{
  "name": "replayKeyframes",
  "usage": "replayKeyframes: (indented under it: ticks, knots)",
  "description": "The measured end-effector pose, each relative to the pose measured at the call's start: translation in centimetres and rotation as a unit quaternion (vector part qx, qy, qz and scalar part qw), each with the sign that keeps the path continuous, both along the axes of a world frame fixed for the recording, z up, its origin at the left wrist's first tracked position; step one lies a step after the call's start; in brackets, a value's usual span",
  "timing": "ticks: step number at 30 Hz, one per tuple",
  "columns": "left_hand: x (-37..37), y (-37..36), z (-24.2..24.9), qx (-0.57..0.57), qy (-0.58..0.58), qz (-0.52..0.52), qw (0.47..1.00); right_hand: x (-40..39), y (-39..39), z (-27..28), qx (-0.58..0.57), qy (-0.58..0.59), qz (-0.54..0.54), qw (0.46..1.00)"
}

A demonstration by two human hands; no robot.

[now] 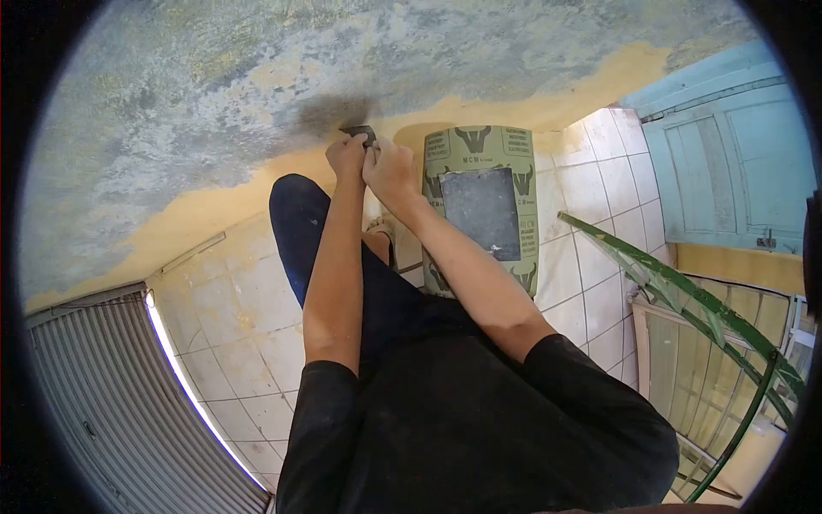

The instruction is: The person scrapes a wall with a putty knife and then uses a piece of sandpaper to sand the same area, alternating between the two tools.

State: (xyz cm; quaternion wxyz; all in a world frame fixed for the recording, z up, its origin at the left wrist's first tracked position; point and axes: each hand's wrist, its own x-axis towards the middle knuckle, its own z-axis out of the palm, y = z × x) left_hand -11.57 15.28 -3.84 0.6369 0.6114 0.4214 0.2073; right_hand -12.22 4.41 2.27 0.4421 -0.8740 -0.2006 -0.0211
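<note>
My left hand (pixel 348 156) is closed, with its thumb and fingers pinching a small dark piece of sandpaper (pixel 360 133). Against it, my right hand (pixel 390 176) is closed on the same piece, its fingers partly hiding it. Both hands are at the lower part of the wall (pixel 257 94), where the piece seems to meet the surface. Grey, patchy paint covers this wall, with yellow showing along the bottom. Beside my right forearm lies a green printed sandpaper sheet (pixel 527 214), and a black rectangular sheet (pixel 481 214) rests on it.
Whitish floor tiles (pixel 231 317) spread around my legs. A grey corrugated shutter (pixel 128 394) stands at the left. On the right are a blue door (pixel 728 163), a curved green metal frame (pixel 685 287) and a framed panel (pixel 728 343). My bent knee (pixel 300 210) is close to the wall.
</note>
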Motion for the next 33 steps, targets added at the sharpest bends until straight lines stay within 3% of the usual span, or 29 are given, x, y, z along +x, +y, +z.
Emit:
replayKeyframes:
  ticks: [4,6,9,14,15,19,21,24,28,30,33]
  knots:
    - [-0.2,0.2,1.9,0.022,-0.013,-0.025,0.999,-0.3,0.0,0.7,0.024,-0.035,0.002,0.999]
    - [-1.1,-0.4,0.1,0.014,0.006,-0.032,0.999,-0.7,0.0,-0.2,0.024,-0.027,-0.005,0.999]
    - [-0.2,-0.6,1.0,-0.044,-0.033,0.022,0.998,-0.5,0.0,0.1,-0.023,-0.007,-0.006,1.0]
    - [-0.3,-0.5,1.2,0.034,-0.027,-0.007,0.999,-0.6,0.0,0.8,0.0,-0.005,-0.012,1.0]
    - [-0.5,-0.6,0.5,-0.037,-0.082,-0.007,0.996,-0.7,-0.1,0.5,-0.005,0.02,-0.015,1.0]
    - [0.1,-0.2,-0.3,-0.028,-0.036,0.015,0.999,-0.5,0.0,0.4,0.002,-0.01,-0.004,1.0]
    - [-0.1,-0.2,0.3,-0.04,-0.098,-0.003,0.994,-1.2,-0.4,1.7,0.024,-0.034,-0.006,0.999]
    - [-0.1,-0.4,0.7,-0.005,-0.06,0.011,0.998,-0.9,-0.1,1.3,0.03,0.009,-0.021,0.999]
    - [-0.7,-0.6,2.2,-0.008,-0.052,0.016,0.998,-0.9,0.0,0.9,0.008,-0.022,0.005,1.0]
    - [-0.4,-0.3,1.3,-0.029,-0.104,0.0,0.994,-1.2,-0.2,0.8,0.038,-0.048,-0.001,0.998]
    - [0.0,1.2,-2.0,0.009,-0.038,-0.006,0.999,-0.8,0.3,0.1,-0.007,-0.013,-0.004,1.0]
